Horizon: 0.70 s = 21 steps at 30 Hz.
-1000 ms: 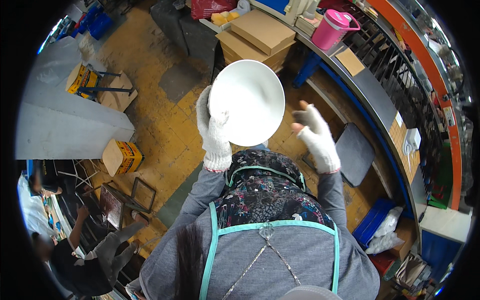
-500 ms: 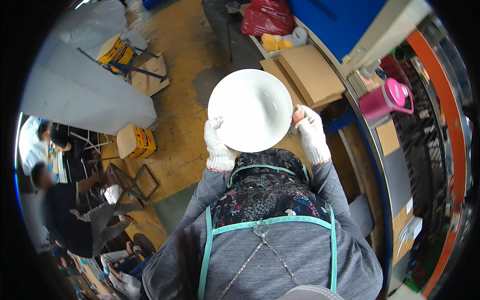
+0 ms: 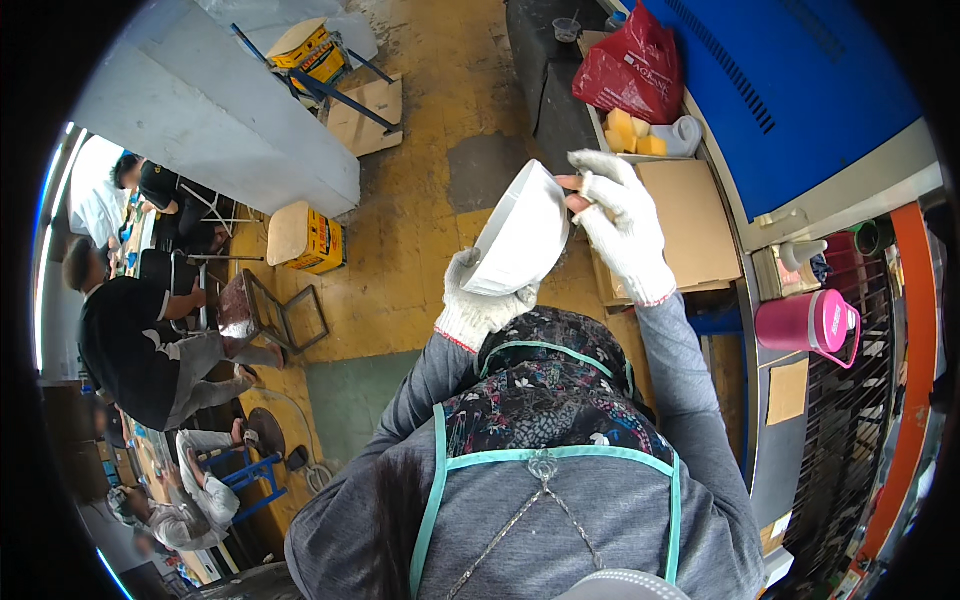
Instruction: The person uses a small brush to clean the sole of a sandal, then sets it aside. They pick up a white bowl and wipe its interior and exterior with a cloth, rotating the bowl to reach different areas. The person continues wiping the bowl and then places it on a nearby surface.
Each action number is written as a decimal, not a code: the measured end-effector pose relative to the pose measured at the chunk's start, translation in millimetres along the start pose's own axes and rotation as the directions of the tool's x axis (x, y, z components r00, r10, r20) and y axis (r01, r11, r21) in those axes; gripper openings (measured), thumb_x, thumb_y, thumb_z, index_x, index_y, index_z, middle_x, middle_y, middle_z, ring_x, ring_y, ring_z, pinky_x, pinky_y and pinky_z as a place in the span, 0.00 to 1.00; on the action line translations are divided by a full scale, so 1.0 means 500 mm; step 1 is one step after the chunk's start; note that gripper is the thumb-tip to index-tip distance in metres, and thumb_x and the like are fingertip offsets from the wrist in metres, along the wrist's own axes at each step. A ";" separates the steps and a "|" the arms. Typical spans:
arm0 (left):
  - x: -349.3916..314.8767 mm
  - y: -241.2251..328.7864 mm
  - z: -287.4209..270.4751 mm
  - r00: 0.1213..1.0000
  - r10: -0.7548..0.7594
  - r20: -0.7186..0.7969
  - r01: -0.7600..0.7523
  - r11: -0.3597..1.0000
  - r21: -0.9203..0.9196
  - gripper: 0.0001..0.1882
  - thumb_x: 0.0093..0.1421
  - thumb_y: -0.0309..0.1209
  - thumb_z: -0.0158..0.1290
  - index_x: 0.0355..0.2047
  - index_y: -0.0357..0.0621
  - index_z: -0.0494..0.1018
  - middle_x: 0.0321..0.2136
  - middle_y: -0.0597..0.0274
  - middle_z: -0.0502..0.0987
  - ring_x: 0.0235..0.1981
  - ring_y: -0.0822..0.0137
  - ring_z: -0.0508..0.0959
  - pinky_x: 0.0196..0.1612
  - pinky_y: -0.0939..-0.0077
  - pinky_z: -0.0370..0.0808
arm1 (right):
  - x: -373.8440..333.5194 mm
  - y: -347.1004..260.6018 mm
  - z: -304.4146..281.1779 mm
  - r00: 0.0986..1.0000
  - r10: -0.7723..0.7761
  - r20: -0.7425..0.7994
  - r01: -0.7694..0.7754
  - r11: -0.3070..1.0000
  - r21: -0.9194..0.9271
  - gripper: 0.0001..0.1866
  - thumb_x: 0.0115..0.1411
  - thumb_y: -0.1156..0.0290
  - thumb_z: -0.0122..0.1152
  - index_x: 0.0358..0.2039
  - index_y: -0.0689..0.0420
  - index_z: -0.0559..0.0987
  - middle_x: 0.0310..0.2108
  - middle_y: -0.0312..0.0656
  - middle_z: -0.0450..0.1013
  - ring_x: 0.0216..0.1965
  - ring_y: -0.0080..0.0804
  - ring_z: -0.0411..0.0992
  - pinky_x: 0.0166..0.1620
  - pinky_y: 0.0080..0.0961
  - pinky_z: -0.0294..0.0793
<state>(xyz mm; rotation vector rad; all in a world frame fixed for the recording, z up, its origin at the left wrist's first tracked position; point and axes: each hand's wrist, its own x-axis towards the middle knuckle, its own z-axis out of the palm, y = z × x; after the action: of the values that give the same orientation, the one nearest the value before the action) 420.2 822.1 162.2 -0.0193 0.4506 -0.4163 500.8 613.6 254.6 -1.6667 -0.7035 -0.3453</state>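
Observation:
A white round bowl [image 3: 517,238] is held up in front of my apron, tipped on its side so that its outer wall shows. My left hand [image 3: 478,308], in a white knitted glove, grips it from below, with fingers on both sides. Beside the bowl's upper right is my right hand [image 3: 622,215], gloved in the same way but with two bare fingertips showing. Those fingertips are at the bowl's outer surface, and the other fingers are stretched out and apart. Whether they press on the bowl is hard to tell.
Cardboard boxes [image 3: 690,225] lie just beyond my right hand. Behind them are a red plastic bag [image 3: 635,65] and yellow sponge-like blocks [image 3: 628,130]. A pink jug [image 3: 805,322] stands on the bench at right. A grey pillar [image 3: 250,110] and seated people are at left.
The bowl has turned from showing its inside to showing its outer wall. My right hand has left the rim and risen to the outside. The whole view has shifted.

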 end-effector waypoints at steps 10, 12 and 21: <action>-0.022 0.045 0.073 0.946 -0.255 -0.200 0.255 0.967 -0.025 0.35 0.62 0.53 0.35 0.57 0.36 0.67 0.45 0.41 0.70 0.38 0.49 0.71 0.33 0.58 0.67 | 0.158 -0.003 -0.014 0.792 -0.173 0.585 0.413 0.858 -0.306 0.11 0.50 0.75 0.61 0.36 0.55 0.81 0.42 0.40 0.79 0.43 0.39 0.75 0.48 0.35 0.72; -0.029 0.048 0.066 0.933 -0.283 -0.221 0.282 0.959 -0.037 0.36 0.62 0.54 0.33 0.57 0.36 0.67 0.45 0.42 0.70 0.37 0.50 0.71 0.32 0.59 0.66 | 0.161 -0.009 -0.005 0.705 -0.234 0.669 0.589 0.718 -0.370 0.09 0.50 0.73 0.61 0.34 0.55 0.80 0.39 0.40 0.79 0.41 0.38 0.75 0.47 0.35 0.72; -0.047 0.063 0.047 0.916 -0.277 -0.289 0.272 0.961 -0.058 0.37 0.65 0.54 0.27 0.61 0.38 0.65 0.48 0.45 0.69 0.40 0.52 0.70 0.34 0.61 0.65 | 0.176 0.035 0.004 0.653 -0.208 0.728 0.445 0.883 -0.147 0.08 0.53 0.71 0.60 0.35 0.54 0.79 0.31 0.42 0.74 0.37 0.45 0.74 0.44 0.37 0.74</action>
<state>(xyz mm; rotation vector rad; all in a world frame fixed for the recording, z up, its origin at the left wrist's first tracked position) 423.4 858.3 189.9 -0.0378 0.7511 -0.6976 579.4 636.5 291.8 -1.9813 -1.6208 -0.0603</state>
